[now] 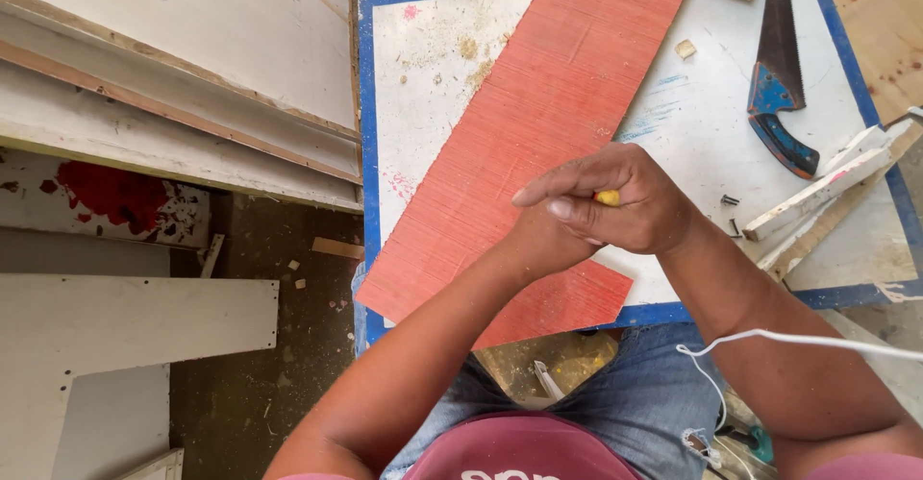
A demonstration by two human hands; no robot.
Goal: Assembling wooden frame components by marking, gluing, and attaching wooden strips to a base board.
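My two hands meet over the near edge of a long red board (538,105) that lies slanted across a white table with a blue border (365,153). My right hand (625,201) lies on top, fingers closed around a small yellow object (608,197) of which only a tip shows. My left hand (543,240) is mostly hidden beneath the right one; it presses against it, and its fingers cannot be seen. The red board's near corner sticks out past the table edge above my lap.
A hand saw with a blue handle (779,86) lies at the table's far right, beside white wood strips (817,192) and small screws (731,201). White panels (173,67) are stacked on the left; more lie on the dirt floor. A white cable (788,338) crosses my right forearm.
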